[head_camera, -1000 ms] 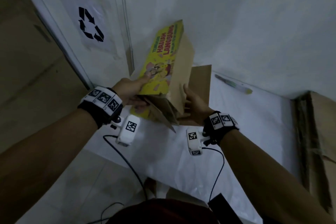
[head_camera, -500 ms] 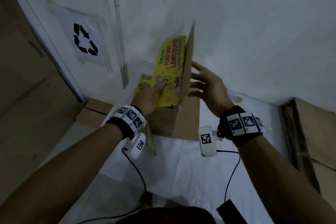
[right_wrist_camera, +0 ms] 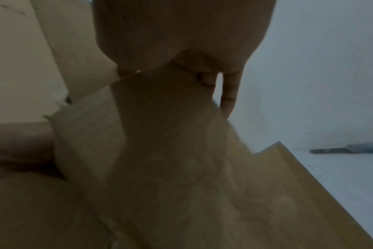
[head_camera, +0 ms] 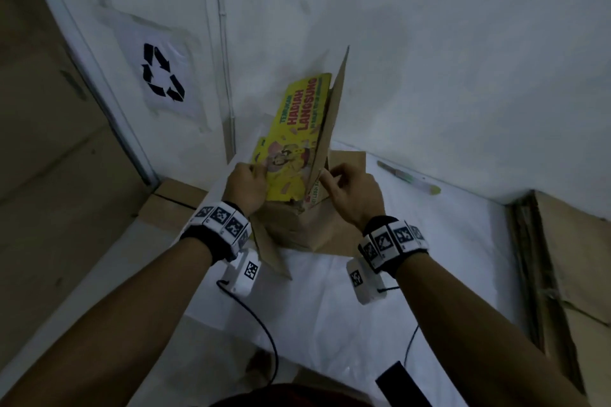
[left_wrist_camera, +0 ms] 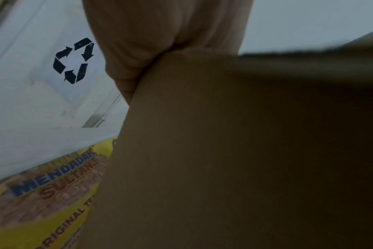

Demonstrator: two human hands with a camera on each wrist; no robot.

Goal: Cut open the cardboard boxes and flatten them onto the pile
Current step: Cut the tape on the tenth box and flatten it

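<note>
- While the yellow printed box [head_camera: 291, 142] stands half collapsed on the white sheet [head_camera: 330, 307] near the corner of the room, its brown panel [head_camera: 327, 129] juts up almost on edge beside the printed face, and a loose flap [head_camera: 271, 251] hangs out toward the person.
- Under and behind it lies a flat piece of brown cardboard [head_camera: 350, 162], which I take to be the start of the pile.
- Left hand [head_camera: 246, 187]: it grips the left edge of the printed face, fingers curled round it; the left wrist view shows only the palm hard against brown board [left_wrist_camera: 224, 151] and yellow print [left_wrist_camera: 43, 193] below.
- Right hand [head_camera: 353, 192]: its thumb and fingers [head_camera: 325, 180] pinch the lower edge of the upright brown panel; in the right wrist view the finger ends [right_wrist_camera: 228, 94] curl over that board.
- To my eye the step in hand is folding the opened box flat. It would go best if both hands push the two faces together along the existing crease, then lay it down onto the cardboard beneath, printed side square over it.
- The dangling flap looks likely to buckle under the box, so tucking it flat first seems wise.
- Further out, a green-handled cutter [head_camera: 410, 180] lies on the sheet by the wall, well apart from both hands.
- More flattened cardboard [head_camera: 568, 274] lies along the right side, and a recycling sign [head_camera: 162, 76] is stuck to the wall at the left.
</note>
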